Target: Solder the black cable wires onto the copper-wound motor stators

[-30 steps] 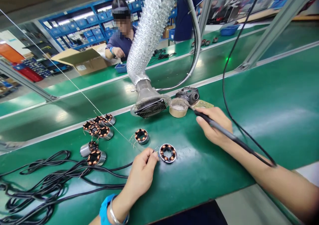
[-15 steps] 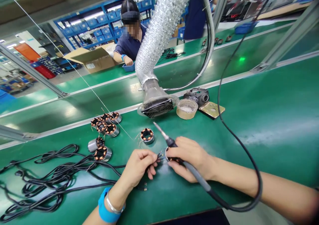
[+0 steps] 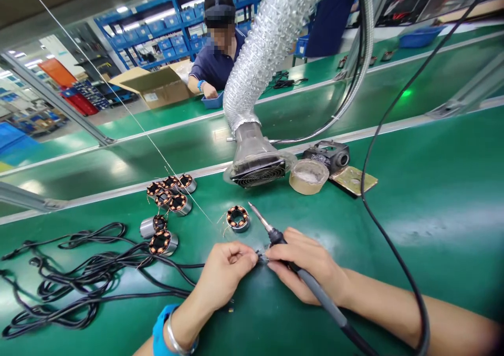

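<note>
My left hand (image 3: 230, 269) is closed, pinching the stripped end of a black cable (image 3: 177, 264) between thumb and fingertips. In my right hand (image 3: 309, 264) is a soldering iron (image 3: 279, 238), its bare tip pointing up and left, away from the wires. The fingertips of both hands nearly meet around thin wire ends (image 3: 263, 257); whether the right fingers pinch them is too small to tell. A copper-wound motor stator (image 3: 237, 218) stands on the green bench just beyond my hands, thin leads at its left. Anything under my right palm is hidden.
Several more stators (image 3: 179, 203) stand at left, behind a tangle of black cables (image 3: 90, 272). A fume extractor (image 3: 260, 169) on a silver duct hangs over the bench. Right of it are a tape roll (image 3: 309, 177) and an iron stand (image 3: 328, 154). A person (image 3: 218, 51) sits opposite.
My hands have come together, the left moving right with the wire ends. The stator seen under my right fingers earlier no longer shows. The view has shifted slightly.
</note>
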`<state>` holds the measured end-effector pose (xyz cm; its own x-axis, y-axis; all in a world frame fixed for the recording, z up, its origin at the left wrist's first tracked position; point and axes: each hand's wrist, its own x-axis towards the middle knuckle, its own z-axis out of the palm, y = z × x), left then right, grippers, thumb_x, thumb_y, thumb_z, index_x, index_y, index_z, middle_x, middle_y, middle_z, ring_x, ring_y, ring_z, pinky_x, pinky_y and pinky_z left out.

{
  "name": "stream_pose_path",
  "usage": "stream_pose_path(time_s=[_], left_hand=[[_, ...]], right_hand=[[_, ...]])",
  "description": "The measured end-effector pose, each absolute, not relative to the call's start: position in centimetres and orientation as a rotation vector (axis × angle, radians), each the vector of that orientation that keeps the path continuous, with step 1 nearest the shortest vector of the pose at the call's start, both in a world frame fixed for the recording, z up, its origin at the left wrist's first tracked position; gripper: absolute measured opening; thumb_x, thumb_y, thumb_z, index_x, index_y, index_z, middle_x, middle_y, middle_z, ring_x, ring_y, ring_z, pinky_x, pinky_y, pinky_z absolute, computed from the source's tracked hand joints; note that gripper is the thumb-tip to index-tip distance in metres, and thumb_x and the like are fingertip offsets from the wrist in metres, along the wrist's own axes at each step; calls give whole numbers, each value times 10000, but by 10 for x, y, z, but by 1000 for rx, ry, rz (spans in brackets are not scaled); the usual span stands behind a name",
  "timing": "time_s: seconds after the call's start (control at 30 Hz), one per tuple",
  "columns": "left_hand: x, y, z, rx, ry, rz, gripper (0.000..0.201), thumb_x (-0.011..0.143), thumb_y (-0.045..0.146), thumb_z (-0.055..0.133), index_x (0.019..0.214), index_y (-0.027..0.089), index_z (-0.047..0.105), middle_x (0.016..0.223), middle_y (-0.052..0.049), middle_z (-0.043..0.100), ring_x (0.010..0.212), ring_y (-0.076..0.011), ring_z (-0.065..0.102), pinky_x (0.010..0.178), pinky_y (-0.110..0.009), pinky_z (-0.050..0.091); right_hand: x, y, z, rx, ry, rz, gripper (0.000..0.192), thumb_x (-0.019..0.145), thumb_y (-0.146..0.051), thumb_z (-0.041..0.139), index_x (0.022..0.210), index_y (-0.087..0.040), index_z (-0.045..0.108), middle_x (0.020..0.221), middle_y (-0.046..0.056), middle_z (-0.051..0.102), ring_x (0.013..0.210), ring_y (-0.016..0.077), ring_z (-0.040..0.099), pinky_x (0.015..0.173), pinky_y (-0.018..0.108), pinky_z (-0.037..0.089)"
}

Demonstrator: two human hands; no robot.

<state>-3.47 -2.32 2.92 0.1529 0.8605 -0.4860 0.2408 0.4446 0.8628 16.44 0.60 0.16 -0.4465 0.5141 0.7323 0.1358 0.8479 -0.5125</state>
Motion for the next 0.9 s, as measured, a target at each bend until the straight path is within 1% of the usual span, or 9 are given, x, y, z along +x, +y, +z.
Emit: stream_pose_path(time_s=[0.23, 0.37, 0.43, 0.5, 0.57, 0.67, 0.73, 0.9], left_hand=[[-29, -22, 33, 1220, 1431, 590, 425, 805, 485, 623, 845, 71, 708, 734, -48, 586, 667, -79, 436, 621, -179, 342], [-28, -22, 36, 1391, 1423, 581, 400, 861, 475, 574, 829, 110, 733, 754, -44, 619, 690, -86, 471, 643, -177, 362], [-29, -22, 36, 1433, 1428, 583, 387, 869, 469, 564, 861, 123, 737, 769, -39, 624, 702, -87, 487, 656, -176, 370], [-32, -22, 34, 1429, 1425, 613, 402, 876, 470, 543, 852, 109, 718, 770, -39, 612, 704, -87, 485, 660, -179, 369], [-36, -24, 31, 1385, 1406, 644, 427, 881, 474, 514, 821, 87, 686, 735, -36, 578, 673, -81, 453, 630, -183, 347], [-39, -28, 29, 1335, 1401, 625, 420, 868, 466, 516, 839, 76, 670, 684, -25, 537, 623, -73, 399, 580, -188, 302], [-39, -30, 30, 1344, 1411, 602, 403, 859, 456, 534, 870, 80, 677, 696, -27, 552, 624, -73, 404, 582, -187, 306], [-36, -30, 35, 1455, 1432, 637, 345, 880, 415, 533, 869, 126, 721, 768, -34, 595, 686, -82, 468, 641, -182, 356]], right_hand=[[159, 2, 2, -527, -1984, 462, 295, 820, -21, 568, 1086, -143, 534, 704, 26, 525, 640, 133, 419, 606, 286, 322], [158, 3, 3, -533, -1992, 461, 308, 818, -12, 561, 1098, -140, 537, 708, 29, 530, 641, 132, 421, 607, 287, 330], [159, 3, 3, -529, -1994, 470, 325, 806, -10, 571, 1103, -138, 535, 713, 32, 532, 644, 134, 423, 606, 288, 341], [161, 4, 3, -525, -1984, 481, 347, 789, -15, 585, 1111, -134, 534, 727, 40, 539, 657, 140, 431, 607, 289, 364], [162, 4, 3, -525, -1966, 492, 366, 777, -23, 594, 1123, -126, 535, 751, 54, 551, 678, 148, 444, 612, 289, 392], [162, 2, 5, -551, -1949, 492, 375, 773, -15, 591, 1129, -120, 534, 788, 67, 579, 688, 150, 452, 606, 288, 409], [161, 1, 6, -574, -1946, 484, 371, 775, -7, 588, 1123, -125, 534, 809, 68, 596, 685, 147, 456, 602, 288, 412], [158, -3, 5, -561, -1940, 473, 382, 771, 19, 590, 1122, -125, 551, 847, 82, 624, 709, 155, 497, 622, 298, 438]])
